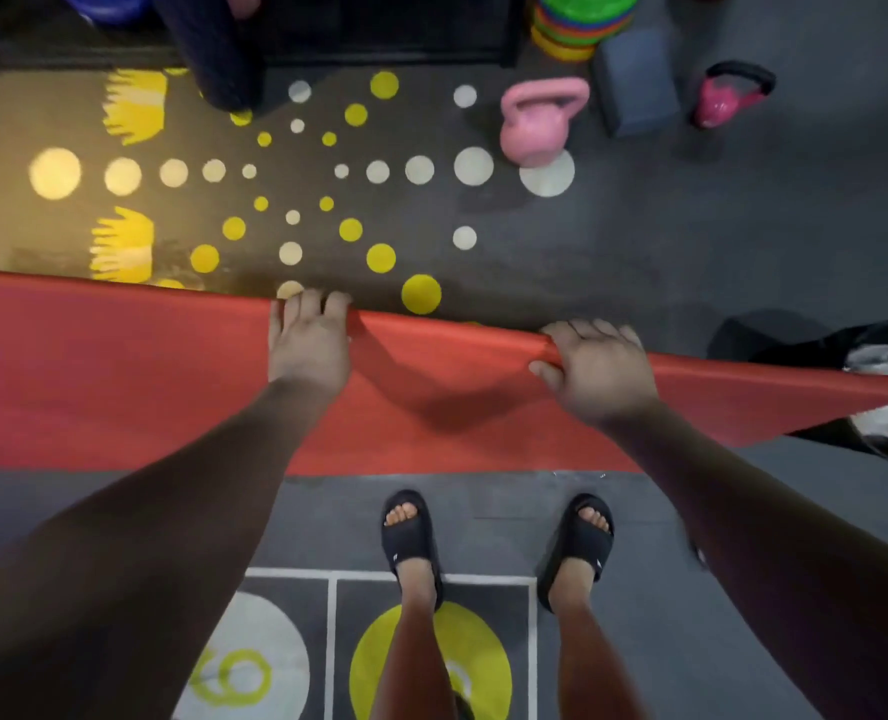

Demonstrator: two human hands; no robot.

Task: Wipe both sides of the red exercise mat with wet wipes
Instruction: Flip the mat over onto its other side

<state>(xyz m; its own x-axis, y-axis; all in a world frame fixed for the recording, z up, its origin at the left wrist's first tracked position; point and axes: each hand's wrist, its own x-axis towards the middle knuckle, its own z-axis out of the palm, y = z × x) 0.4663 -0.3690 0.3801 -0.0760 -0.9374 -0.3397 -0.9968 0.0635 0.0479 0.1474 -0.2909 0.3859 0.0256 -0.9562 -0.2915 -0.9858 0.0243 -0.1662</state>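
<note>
Red mat (120, 366) (floor (743, 226) grey, yellow-dotted).

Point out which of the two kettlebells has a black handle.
The darker magenta kettlebell, right of the grey block. The pale pink kettlebell, left of the block, is pink all over, handle included.

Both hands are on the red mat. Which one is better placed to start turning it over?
Probably the right hand: it grips the red mat by its lifted far edge, nearer the end corner, which looks raised. The left hand grips the same edge further in, with more mat beyond it.
</note>
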